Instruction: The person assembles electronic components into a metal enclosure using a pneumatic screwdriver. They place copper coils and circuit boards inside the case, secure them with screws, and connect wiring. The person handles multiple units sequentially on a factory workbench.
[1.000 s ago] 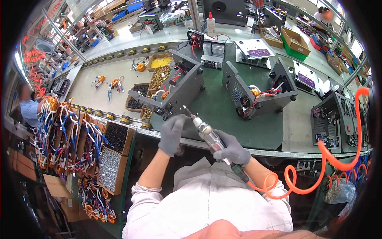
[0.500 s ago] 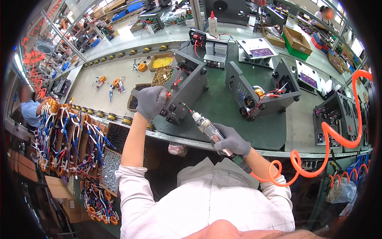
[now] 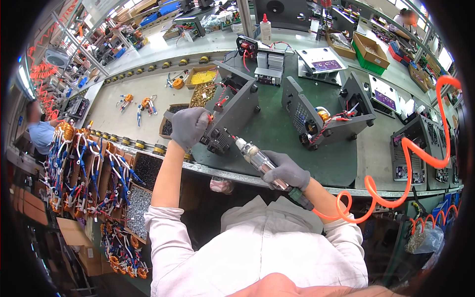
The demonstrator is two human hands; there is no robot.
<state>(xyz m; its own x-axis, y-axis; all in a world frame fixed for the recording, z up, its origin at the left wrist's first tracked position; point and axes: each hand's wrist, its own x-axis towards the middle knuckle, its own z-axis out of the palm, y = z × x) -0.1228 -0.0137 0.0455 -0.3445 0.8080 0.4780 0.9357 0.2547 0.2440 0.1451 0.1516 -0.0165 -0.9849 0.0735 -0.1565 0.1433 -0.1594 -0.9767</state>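
My right hand [image 3: 289, 171], in a grey glove, is wrapped round a silver air screwdriver [image 3: 261, 161]. Its bit points up and left, at the near end of a dark grey metal housing [image 3: 237, 105]. Whether the tip touches the housing I cannot tell. Closed at the housing's left side is my grey-gloved left hand [image 3: 189, 127]; a small orange-red bit shows at its fingers, but what they grip is hidden. Red and white wires [image 3: 222, 96] show inside the housing. To the right stands a second dark grey housing [image 3: 308, 116] with a copper-wound coil [image 3: 322, 115] inside.
An orange coiled hose [image 3: 391, 202] runs from the screwdriver to the right. Beyond my left hand are boxes of brass-coloured parts [image 3: 203, 93] and yellow parts [image 3: 203, 77]. Wired coils [image 3: 67, 163] hang at left, beside bins of black screws [image 3: 147, 171] and silver screws [image 3: 137, 210].
My right hand and the screwdriver have shifted slightly left and up. The orange hose has swung a little. My left hand keeps its place at the housing.
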